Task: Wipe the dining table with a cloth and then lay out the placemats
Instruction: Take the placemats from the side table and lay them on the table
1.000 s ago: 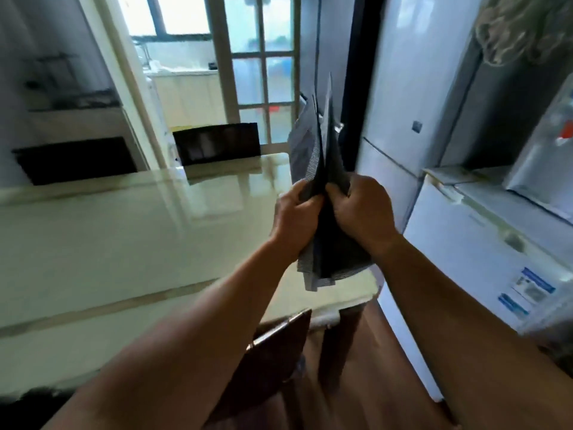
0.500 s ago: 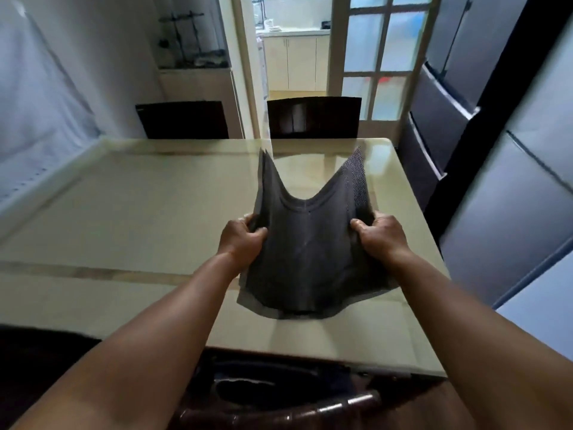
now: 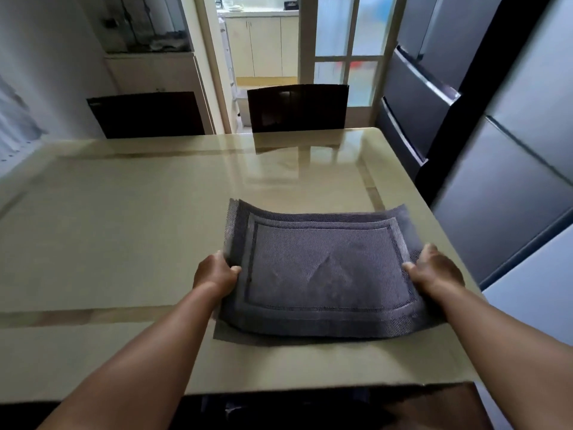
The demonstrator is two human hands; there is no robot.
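Both hands pinch grey placemats (image 3: 322, 274): left hand (image 3: 214, 274) grips their left edge, right hand (image 3: 435, 272) their right edge. Between them the stack sags onto the glossy dining table (image 3: 124, 231). Beyond stand two dark chairs (image 3: 297, 108).

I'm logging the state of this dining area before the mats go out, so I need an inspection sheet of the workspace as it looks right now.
Surface: glossy beige dining table with darker inlay stripes; reflections show, no spills seen.
Job's things: grey woven placemats, a stack of more than one judging by the layered edges, held near the table's right front corner, far edge curled up. No wiping cloth seen.
Clutter: nothing seen on the table.
Hands: left hand grips the stack's left edge; right hand grips its right edge.
Cables: nothing seen.
Surroundings: two dark chairs at the far side, refrigerator to the right, glass-paned door and kitchen cabinets beyond.
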